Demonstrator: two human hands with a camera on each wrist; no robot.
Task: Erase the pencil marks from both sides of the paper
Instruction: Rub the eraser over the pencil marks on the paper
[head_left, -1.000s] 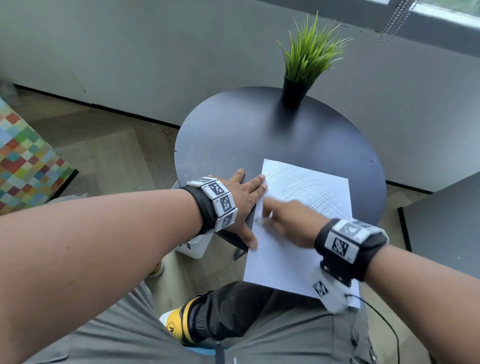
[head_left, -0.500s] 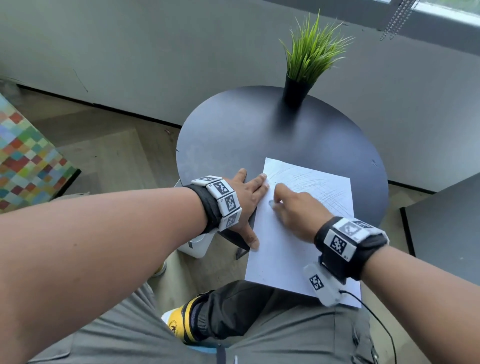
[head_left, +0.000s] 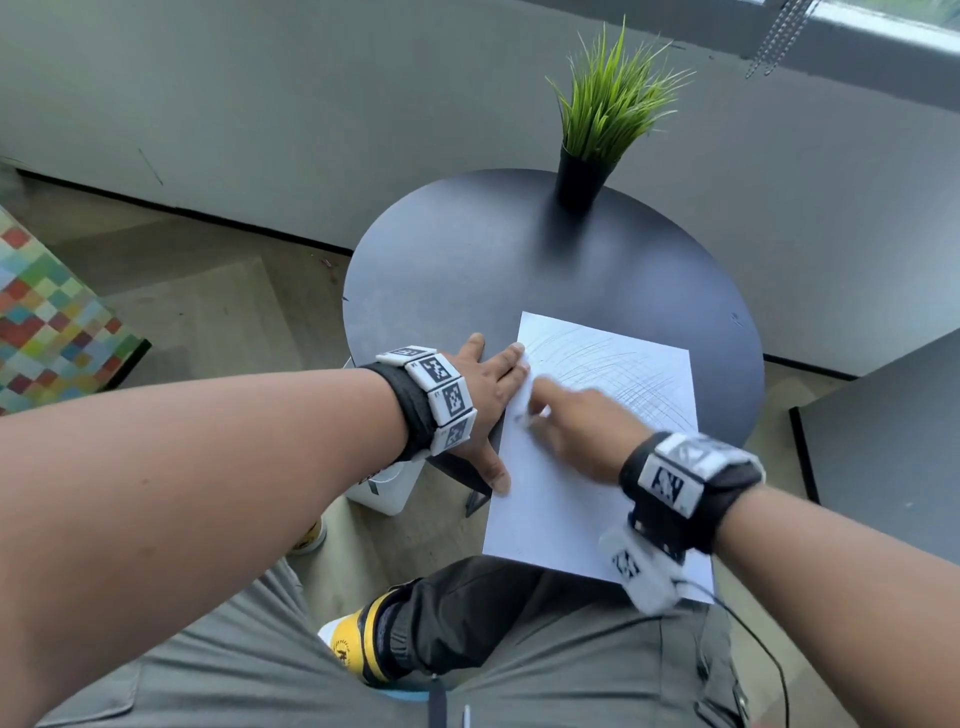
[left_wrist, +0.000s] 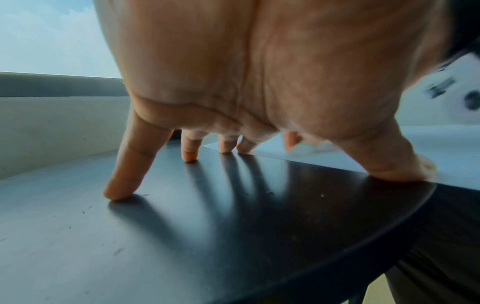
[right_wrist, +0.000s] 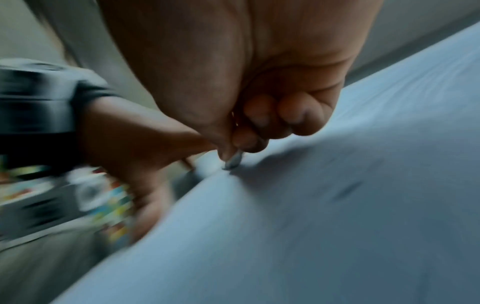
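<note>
Round and dark, the surface (head_left: 467, 270) carries every item, and places are given relative to the paper (head_left: 561, 509). Nearest the viewer, the paper's near edge overhangs the surface rim above the person's lap. On the paper's left half lies the right hand (head_left: 576, 431), blurred; its fingers (right_wrist: 249, 135) are curled together, the grip clamped on a small pale eraser (right_wrist: 233, 160) whose tip touches the sheet. Just left of the paper's left edge lies the left hand (head_left: 483, 400), its grip spread apart and holding nothing: the thumb (left_wrist: 400, 164) presses the paper's left margin, two fingertips (left_wrist: 226, 147) touch the paper's far left edge, and the two outer fingertips rest on the bare surface beside it. Pencil marks (head_left: 618, 369) cover the paper's far half as curved grey strokes; the near half looks plain. Beyond the paper's far edge, well apart from it, stands a potted grass plant (head_left: 587, 171) in a black pot near the far rim of the surface.
</note>
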